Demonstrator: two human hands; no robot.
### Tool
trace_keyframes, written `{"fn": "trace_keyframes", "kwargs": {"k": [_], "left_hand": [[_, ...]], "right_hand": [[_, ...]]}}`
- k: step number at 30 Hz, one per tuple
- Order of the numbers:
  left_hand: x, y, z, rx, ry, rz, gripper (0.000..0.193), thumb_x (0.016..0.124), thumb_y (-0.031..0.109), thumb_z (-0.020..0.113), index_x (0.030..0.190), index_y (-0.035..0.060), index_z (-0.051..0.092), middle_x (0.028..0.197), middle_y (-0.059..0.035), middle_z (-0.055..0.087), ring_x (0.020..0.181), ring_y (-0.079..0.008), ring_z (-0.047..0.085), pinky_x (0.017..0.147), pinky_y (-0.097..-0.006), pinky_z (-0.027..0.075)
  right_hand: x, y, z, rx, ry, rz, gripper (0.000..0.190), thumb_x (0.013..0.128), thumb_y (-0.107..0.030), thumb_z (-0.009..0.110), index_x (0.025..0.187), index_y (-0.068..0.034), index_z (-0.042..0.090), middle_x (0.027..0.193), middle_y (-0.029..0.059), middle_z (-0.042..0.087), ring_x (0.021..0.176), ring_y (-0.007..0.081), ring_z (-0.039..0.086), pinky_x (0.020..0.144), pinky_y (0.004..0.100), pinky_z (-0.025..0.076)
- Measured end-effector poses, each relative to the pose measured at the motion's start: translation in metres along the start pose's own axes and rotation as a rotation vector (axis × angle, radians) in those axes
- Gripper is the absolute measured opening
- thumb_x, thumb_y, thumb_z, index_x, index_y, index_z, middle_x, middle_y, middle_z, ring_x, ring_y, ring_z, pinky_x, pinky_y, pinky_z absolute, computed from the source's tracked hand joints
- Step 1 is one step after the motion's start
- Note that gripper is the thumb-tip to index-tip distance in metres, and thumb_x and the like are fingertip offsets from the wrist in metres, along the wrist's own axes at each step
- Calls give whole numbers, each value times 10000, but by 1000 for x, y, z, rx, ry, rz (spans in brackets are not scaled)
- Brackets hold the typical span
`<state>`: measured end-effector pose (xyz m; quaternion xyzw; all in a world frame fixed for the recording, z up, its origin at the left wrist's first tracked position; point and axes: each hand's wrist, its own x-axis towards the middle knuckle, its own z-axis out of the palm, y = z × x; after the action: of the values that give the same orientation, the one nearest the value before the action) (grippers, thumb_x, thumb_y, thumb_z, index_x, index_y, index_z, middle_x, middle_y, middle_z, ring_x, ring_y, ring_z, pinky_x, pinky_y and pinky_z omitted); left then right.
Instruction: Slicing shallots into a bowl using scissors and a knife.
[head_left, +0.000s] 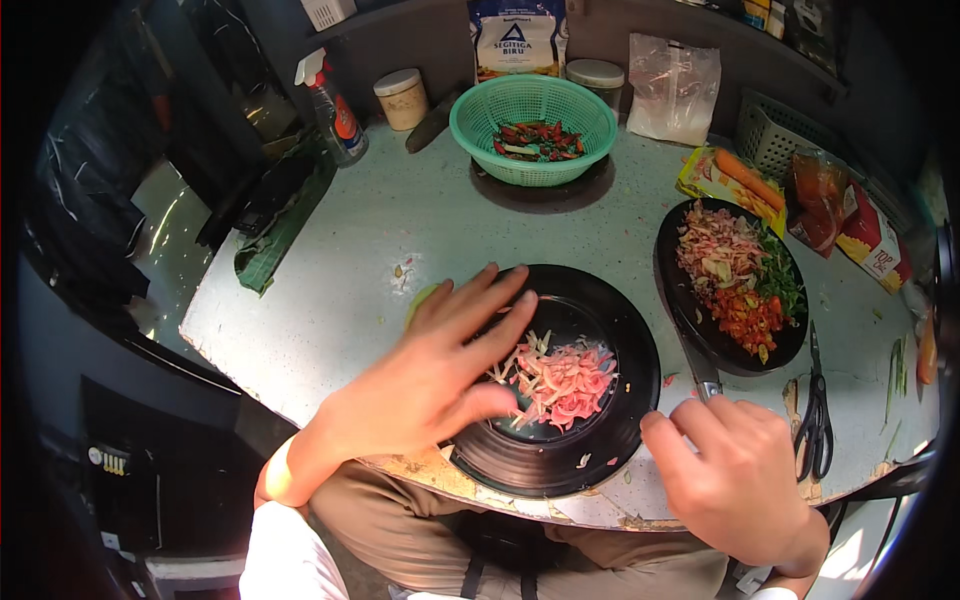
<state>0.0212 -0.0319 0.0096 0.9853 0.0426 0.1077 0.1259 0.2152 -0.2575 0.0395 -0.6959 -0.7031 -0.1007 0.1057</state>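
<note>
My left hand (442, 360) is spread over the left side of a black plate (555, 472), palm down, with nothing visibly held. Sliced pink shallots (566, 382) lie heaped on that plate, right of my left thumb. My right hand (727, 472) is curled at the plate's lower right, its fingers beside the handle end of a knife (699, 364); whether they grip it is hard to tell. The blade runs along the left edge of an oval black plate (671, 300) bearing sliced shallots, chopped red chili and chopped greens (780, 270). Something pale green (418, 304) shows partly behind my left hand.
Black-handled scissors (816, 427) lie at the right. A green colander (532, 176) with red chilies stands at the back, near a spray bottle (341, 124), a lidded jar (402, 101) and a flour bag (517, 45). Food packets and a carrot (748, 180) lie at back right. A banana leaf (259, 262) rests left.
</note>
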Motion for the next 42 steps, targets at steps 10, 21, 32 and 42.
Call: {"fn": "trace_keyframes", "kwargs": {"k": [10,21,32,42], "left_hand": [[-31,-54,-27,-65,4,-185,646,764,165,848,1370,88,638,1373,-195,626,1212,-414,622,1006,-466,519],[-10,-79,-32,-237,-104,-122,548,699,96,843,1215,32,669,1186,-144,645,1049,-344,657,883,-410,546],[22,-51,-22,-206,146,303,365,788,142,855,1113,61,708,1028,-81,641,883,-256,676,729,-346,560],[3,-37,-11,-186,217,280,315,794,149,854,1068,47,736,1184,-136,707,981,-305,707,828,-373,590]], "right_hand": [[-21,11,22,-93,-206,376,407,821,-50,709,1217,6,635,972,170,587,867,372,607,745,482,473],[-57,31,12,-56,-237,462,680,807,-52,706,1453,-96,498,1040,178,657,810,383,658,657,462,499],[-22,-9,-27,195,151,347,303,985,-114,542,1223,59,615,825,152,590,658,285,539,647,377,413],[38,6,-2,232,-49,33,540,787,-38,681,1321,-54,606,860,84,591,674,302,656,557,414,530]]}}
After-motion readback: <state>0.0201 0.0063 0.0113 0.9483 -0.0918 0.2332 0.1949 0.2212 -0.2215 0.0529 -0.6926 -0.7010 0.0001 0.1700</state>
